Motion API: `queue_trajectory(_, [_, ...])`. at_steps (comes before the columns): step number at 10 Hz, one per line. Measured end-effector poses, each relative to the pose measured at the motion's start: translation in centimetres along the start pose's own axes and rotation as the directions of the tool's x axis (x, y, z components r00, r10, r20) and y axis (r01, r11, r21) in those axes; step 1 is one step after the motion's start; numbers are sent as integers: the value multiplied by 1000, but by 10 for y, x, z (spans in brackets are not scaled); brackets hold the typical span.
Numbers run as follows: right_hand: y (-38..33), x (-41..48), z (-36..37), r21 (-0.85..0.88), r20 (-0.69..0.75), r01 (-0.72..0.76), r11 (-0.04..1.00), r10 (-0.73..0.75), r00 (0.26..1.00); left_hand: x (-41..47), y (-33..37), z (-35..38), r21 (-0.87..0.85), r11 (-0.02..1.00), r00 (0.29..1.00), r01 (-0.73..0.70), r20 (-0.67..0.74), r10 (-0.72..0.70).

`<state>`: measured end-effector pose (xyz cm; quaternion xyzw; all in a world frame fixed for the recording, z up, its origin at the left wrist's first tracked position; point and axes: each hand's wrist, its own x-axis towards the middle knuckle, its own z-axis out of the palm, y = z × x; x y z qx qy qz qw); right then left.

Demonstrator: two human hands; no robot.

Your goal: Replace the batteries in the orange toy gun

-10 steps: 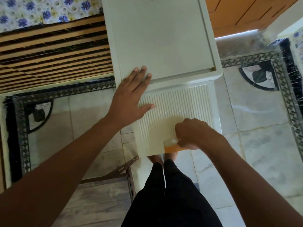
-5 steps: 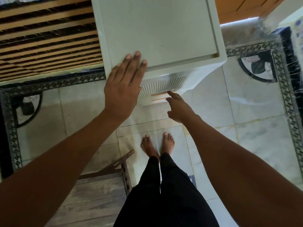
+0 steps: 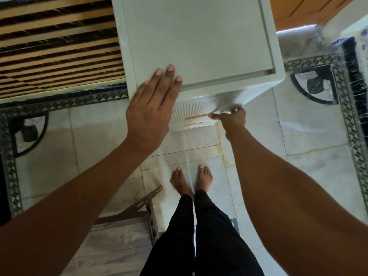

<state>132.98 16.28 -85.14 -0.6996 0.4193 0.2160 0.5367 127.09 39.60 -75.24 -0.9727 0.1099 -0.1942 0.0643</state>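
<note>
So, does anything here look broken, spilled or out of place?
Nothing broken or spilled. The one blemish is brownish staining along the floor tile joints, just in front of the white drawer cabinet that the left hand rests on. The drawer front by the right hand is blurred.

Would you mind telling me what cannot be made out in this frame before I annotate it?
Head view only:
- Orange toy gun and batteries: nowhere in sight; the ribbed drawer fronts of the white cabinet hide any contents.
- Right hand: fingertips smeared by motion blur at the drawer edge, so its grip is unclear.
- Cabinet's far end: cut off by the top edge.
- Wooden frame: partly behind the left forearm.
</note>
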Motion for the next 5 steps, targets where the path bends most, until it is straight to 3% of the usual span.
queue_trajectory(1, [-3,3,2,-85,36,39,996,-36,999,0,0,2,16,1000,1000,15,-9,-15])
queue_trajectory(3, [11,-17,12,-96,71,115,989,-109,992,0,1,-3,7,1000,999,-6,42,6])
queue_trajectory(4, [8,-36,7,-56,102,84,995,-78,992,6,0,-17,-149,988,990,45,142,-24])
queue_trajectory(5, [-12,-89,-11,-49,169,190,981,-179,969,12,-1,-49,-486,850,962,202,259,-81])
